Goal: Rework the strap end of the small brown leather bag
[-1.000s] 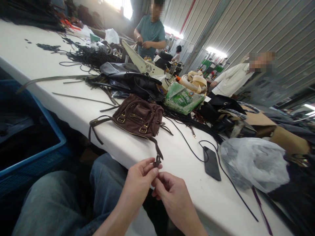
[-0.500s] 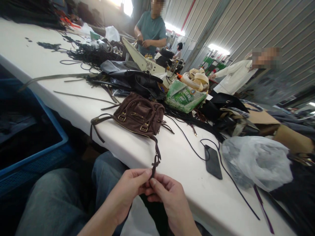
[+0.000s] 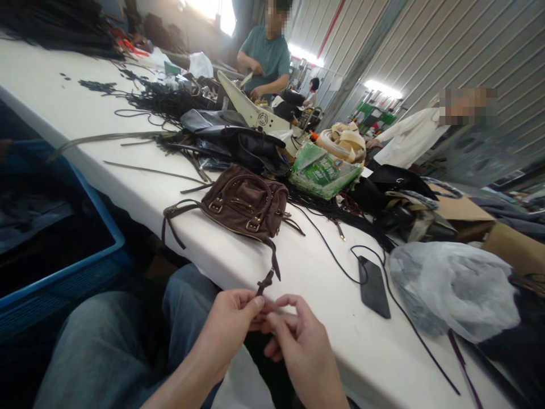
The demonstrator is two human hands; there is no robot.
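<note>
A small dark brown bag (image 3: 249, 199) with brass-coloured buckles and zips lies near the front edge of the white table. From its near corner a brown strap (image 3: 275, 261) hangs toward me, with a knotted or looped part by my fingers. My left hand (image 3: 236, 318) is closed on the strap end, pinching it between thumb and fingers. Close beside it, at the left fingertips, is my right hand (image 3: 298, 335), its fingers curled and its index finger lifted. What the right thumb and fingers hold, if anything, is too small to make out.
A phone (image 3: 373, 287), a black cord (image 3: 419, 338) and a clear plastic bag (image 3: 460, 284) lie to the right. Behind are a green package (image 3: 323, 170), black bags (image 3: 238, 142) and black cords (image 3: 166, 96). A blue crate (image 3: 97, 250) stands at left. Two people stand beyond the table.
My right hand has shifted slightly right, its index finger now raised off the strap. The strap's knotted part tilts to the left. The whole view has shifted a little.
</note>
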